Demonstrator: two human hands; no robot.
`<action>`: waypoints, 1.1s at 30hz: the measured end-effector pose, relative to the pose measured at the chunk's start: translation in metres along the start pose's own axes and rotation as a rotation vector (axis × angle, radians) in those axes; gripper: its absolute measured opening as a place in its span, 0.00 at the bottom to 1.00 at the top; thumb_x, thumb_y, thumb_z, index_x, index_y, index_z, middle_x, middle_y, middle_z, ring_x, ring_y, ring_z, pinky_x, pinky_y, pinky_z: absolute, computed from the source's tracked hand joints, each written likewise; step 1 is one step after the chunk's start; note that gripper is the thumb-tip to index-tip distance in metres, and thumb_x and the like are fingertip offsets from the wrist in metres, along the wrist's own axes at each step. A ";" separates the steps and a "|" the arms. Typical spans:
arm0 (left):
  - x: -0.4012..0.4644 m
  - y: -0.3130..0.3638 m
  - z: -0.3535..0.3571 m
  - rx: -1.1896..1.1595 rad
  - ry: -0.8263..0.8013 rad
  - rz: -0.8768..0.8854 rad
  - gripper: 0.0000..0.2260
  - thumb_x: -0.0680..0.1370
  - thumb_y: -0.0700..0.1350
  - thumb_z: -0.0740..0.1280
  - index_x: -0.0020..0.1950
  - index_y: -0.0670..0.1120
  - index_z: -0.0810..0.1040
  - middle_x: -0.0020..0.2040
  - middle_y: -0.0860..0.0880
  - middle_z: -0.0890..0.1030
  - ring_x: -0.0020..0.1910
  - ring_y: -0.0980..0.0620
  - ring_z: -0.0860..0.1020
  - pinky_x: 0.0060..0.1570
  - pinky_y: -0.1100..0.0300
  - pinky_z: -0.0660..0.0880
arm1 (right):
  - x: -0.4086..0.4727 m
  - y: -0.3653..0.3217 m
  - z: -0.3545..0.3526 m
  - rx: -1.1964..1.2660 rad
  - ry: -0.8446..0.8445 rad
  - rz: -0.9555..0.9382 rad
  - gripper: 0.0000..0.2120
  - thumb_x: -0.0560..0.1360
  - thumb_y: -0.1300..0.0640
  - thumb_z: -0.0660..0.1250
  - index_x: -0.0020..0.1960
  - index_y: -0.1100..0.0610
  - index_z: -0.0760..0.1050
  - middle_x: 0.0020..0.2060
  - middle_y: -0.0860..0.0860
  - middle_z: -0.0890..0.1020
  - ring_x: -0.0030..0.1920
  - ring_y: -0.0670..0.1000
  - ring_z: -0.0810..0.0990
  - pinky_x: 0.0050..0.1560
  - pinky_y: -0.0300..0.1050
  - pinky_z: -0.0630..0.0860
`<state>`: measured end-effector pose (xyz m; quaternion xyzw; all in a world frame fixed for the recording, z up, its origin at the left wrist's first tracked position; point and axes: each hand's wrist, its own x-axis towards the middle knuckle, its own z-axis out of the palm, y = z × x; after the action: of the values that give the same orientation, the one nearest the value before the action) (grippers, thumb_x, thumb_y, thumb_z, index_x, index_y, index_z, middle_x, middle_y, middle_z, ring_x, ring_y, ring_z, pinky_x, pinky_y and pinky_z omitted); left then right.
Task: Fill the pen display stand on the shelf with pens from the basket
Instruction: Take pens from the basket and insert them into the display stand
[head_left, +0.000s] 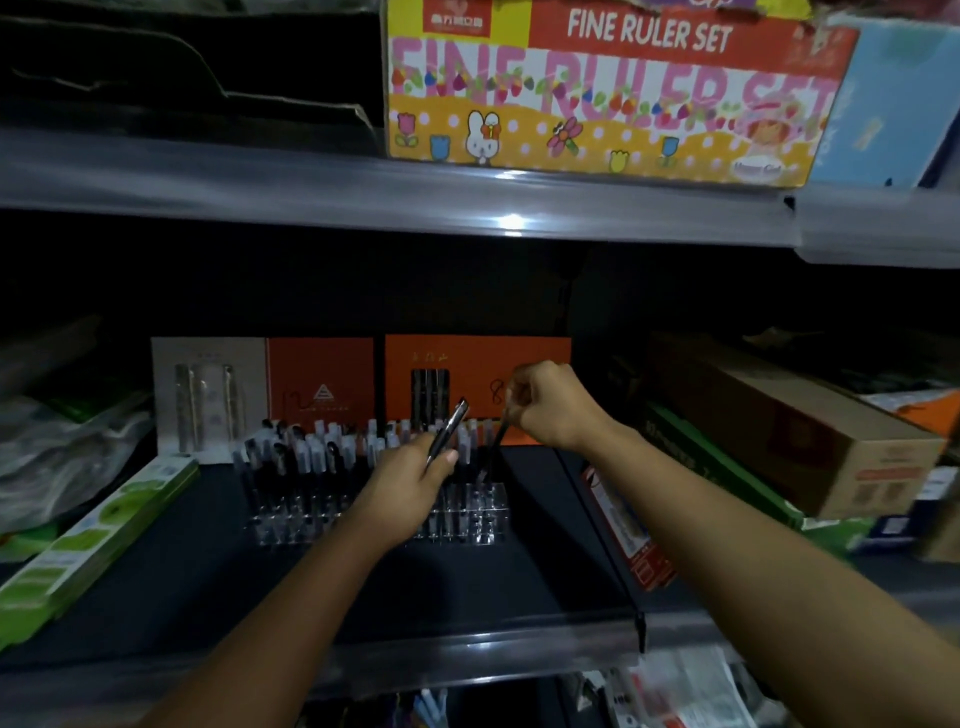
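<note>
A clear acrylic pen display stand (488, 512) sits on the dark shelf (467, 587), its back and left rows holding several upright pens (306, 447). My left hand (410, 483) hovers over the stand's middle and grips a small bunch of dark pens (449, 428) that points up and to the right. My right hand (545, 405) is above the stand's right end and pinches the top of one dark pen (493, 444), whose lower tip reaches down to a slot at the right. The basket is out of view.
Orange display cards (478, 364) stand behind the stand. A green flat box (98, 530) lies at the left, a red pack (623, 525) and cardboard boxes (789, 421) at the right. A "Fine Ruler Set" box (597, 93) sits on the shelf above.
</note>
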<state>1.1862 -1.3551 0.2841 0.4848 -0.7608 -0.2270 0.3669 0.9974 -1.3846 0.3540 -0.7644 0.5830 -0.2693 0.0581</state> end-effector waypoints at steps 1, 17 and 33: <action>0.001 -0.002 0.001 -0.015 -0.002 -0.002 0.08 0.81 0.47 0.58 0.42 0.53 0.69 0.33 0.51 0.70 0.32 0.54 0.70 0.33 0.60 0.65 | 0.002 -0.001 0.003 -0.010 -0.014 -0.003 0.07 0.70 0.68 0.65 0.38 0.58 0.78 0.38 0.53 0.83 0.43 0.51 0.82 0.43 0.44 0.78; -0.009 -0.017 0.003 -0.251 -0.203 -0.075 0.10 0.80 0.38 0.57 0.51 0.52 0.72 0.39 0.52 0.77 0.34 0.59 0.73 0.35 0.68 0.69 | 0.018 -0.020 -0.004 -0.058 -0.165 0.008 0.10 0.70 0.62 0.72 0.33 0.54 0.75 0.36 0.49 0.80 0.37 0.45 0.78 0.31 0.35 0.70; -0.013 -0.021 0.006 -0.331 -0.152 -0.104 0.06 0.81 0.41 0.58 0.53 0.49 0.73 0.36 0.50 0.74 0.34 0.57 0.73 0.33 0.67 0.71 | 0.021 -0.020 -0.005 -0.006 -0.227 -0.004 0.04 0.70 0.63 0.71 0.37 0.59 0.79 0.35 0.51 0.83 0.34 0.43 0.78 0.34 0.36 0.71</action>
<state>1.1968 -1.3519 0.2613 0.4381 -0.7124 -0.4036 0.3709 1.0162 -1.3970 0.3737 -0.7912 0.5720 -0.1796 0.1209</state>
